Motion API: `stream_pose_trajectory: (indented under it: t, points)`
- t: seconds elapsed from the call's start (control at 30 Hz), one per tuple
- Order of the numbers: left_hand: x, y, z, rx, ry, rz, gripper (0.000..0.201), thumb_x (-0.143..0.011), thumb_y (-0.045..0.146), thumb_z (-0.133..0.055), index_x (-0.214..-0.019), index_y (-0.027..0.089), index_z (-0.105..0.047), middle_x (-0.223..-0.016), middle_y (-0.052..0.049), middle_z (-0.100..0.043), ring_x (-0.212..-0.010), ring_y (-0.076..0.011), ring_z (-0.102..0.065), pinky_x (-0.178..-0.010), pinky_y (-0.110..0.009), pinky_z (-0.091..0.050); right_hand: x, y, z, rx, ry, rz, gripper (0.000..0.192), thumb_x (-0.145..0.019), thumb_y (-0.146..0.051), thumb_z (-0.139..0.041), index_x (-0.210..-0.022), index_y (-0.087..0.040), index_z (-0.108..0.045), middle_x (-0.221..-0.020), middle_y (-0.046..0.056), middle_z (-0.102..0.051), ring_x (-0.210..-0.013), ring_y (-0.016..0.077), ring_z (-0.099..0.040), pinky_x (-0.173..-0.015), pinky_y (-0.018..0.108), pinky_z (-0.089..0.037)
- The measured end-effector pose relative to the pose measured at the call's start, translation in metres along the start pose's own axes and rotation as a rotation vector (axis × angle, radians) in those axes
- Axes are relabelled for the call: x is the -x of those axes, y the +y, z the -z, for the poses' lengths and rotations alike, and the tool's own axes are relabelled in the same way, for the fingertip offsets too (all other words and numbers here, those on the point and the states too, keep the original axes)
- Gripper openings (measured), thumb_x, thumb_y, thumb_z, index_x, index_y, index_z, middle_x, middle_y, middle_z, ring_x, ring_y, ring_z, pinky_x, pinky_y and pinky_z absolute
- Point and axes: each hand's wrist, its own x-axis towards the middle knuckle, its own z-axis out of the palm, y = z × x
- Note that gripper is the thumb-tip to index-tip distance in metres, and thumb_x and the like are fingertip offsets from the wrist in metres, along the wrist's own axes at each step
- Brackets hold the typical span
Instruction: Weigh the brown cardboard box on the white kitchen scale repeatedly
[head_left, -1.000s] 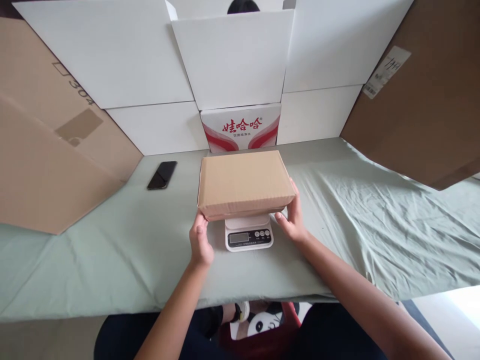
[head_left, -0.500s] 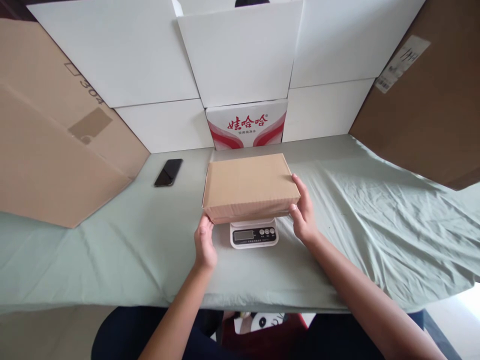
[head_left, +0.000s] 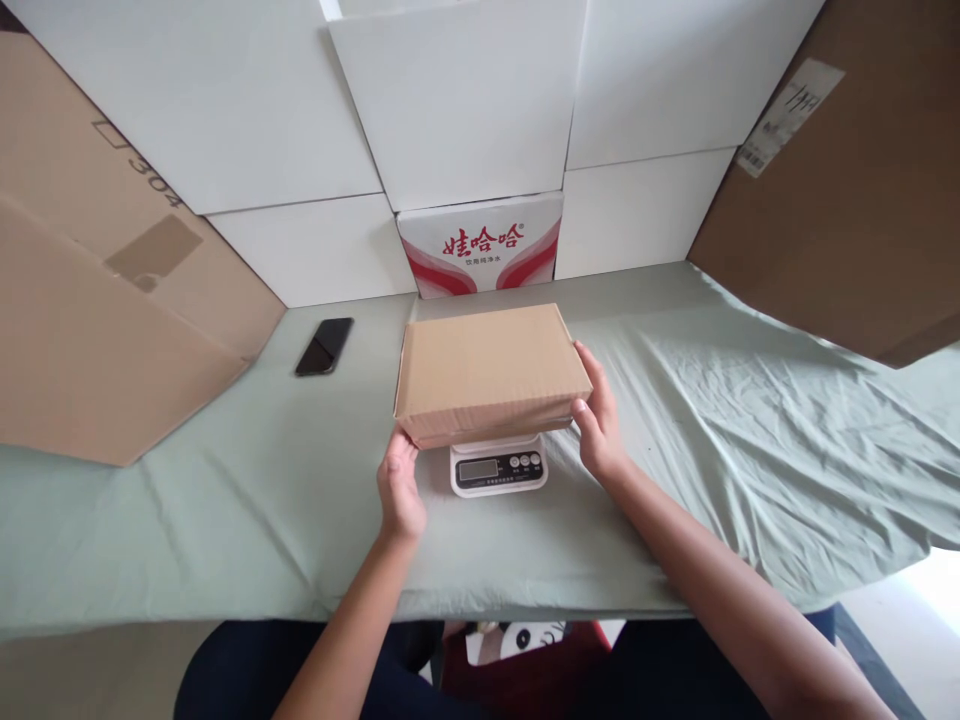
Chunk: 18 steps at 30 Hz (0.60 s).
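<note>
Flat brown cardboard box point(head_left: 491, 372), closed, sits on top of small white digital scale point(head_left: 499, 466) at desk centre. Box overhangs scale on all sides; only scale's near edge w/ display and three round buttons shows beneath. Display reading too small to tell.

Left hand point(head_left: 400, 487): at box's near-left corner, fingertips touching lower edge, palm down toward the cloth. Not wrapped around box; looks like light contact only. Right hand point(head_left: 597, 420): against box's right side near the near-right corner, fingers spread along the side wall, thumb at near edge. Both hands open, flat against box, not clenched. Whether they bear any of the box's weight: cannot tell.

Desk point(head_left: 225, 520) covered w/ pale green cloth, wrinkled, esp. on right half.

Black phone point(head_left: 324, 347) lies flat, screen up, far-left of box, well apart from it.

Far side: white carton w/ red print and red swooshes point(head_left: 480, 245) stands just behind box, flanked and topped by plain white cardboard panels point(head_left: 225, 110) forming a back wall. Large brown cardboard sheet point(head_left: 90, 300) leans in at left, marked "304"; another brown cardboard sheet point(head_left: 847, 200) at right, w/ white shipping label near its top.

Near edge: person's dark-clothed lap below desk; red item w/ panda print point(head_left: 525, 645) between the knees, partly hidden.
</note>
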Motion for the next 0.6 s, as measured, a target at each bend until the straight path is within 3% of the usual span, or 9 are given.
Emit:
stream_pose_trajectory:
  t: [0.23, 0.4, 0.5, 0.6]
  points:
    - [-0.008, 0.004, 0.000, 0.013, 0.046, -0.029, 0.075, -0.091, 0.080, -0.049, -0.137, 0.026, -0.072, -0.148, -0.015, -0.067, -0.141, -0.0330, -0.061, -0.113, -0.044, -0.049, 0.003, 0.002, 0.000, -0.061, 0.078, -0.029, 0.078, -0.096, -0.076, -0.046, -0.164, -0.040, -0.034, -0.153, 0.011, -0.056, -0.142, 0.0378, -0.056, -0.111, 0.060, -0.055]
    - [-0.011, 0.006, -0.003, 0.054, -0.004, 0.061, 0.079, -0.088, 0.084, -0.050, -0.131, 0.022, -0.074, -0.134, -0.017, -0.074, -0.127, -0.0328, -0.070, -0.101, -0.043, -0.056, 0.010, 0.007, -0.005, -0.179, -0.009, -0.118, 0.069, -0.100, -0.072, -0.043, -0.159, -0.035, -0.043, -0.165, 0.008, -0.051, -0.152, 0.0359, -0.050, -0.123, 0.060, -0.047]
    - [-0.017, 0.012, -0.008, 0.086, -0.058, 0.069, 0.079, -0.087, 0.084, -0.053, -0.128, 0.020, -0.076, -0.129, -0.017, -0.076, -0.126, -0.0347, -0.070, -0.104, -0.046, -0.056, 0.011, 0.016, -0.009, -0.229, -0.010, -0.145, 0.070, -0.100, -0.073, -0.038, -0.159, -0.035, -0.041, -0.167, 0.007, -0.049, -0.155, 0.0362, -0.047, -0.125, 0.064, -0.043]
    - [-0.038, 0.023, -0.018, 0.115, -0.116, 0.020, 0.077, -0.089, 0.082, -0.053, -0.131, 0.021, -0.075, -0.136, -0.016, -0.074, -0.136, -0.0352, -0.065, -0.112, -0.046, -0.053, -0.008, 0.023, -0.012, -0.233, 0.029, -0.107, 0.071, -0.101, -0.073, -0.031, -0.159, -0.034, -0.040, -0.165, 0.007, -0.050, -0.154, 0.0365, -0.049, -0.124, 0.064, -0.045]
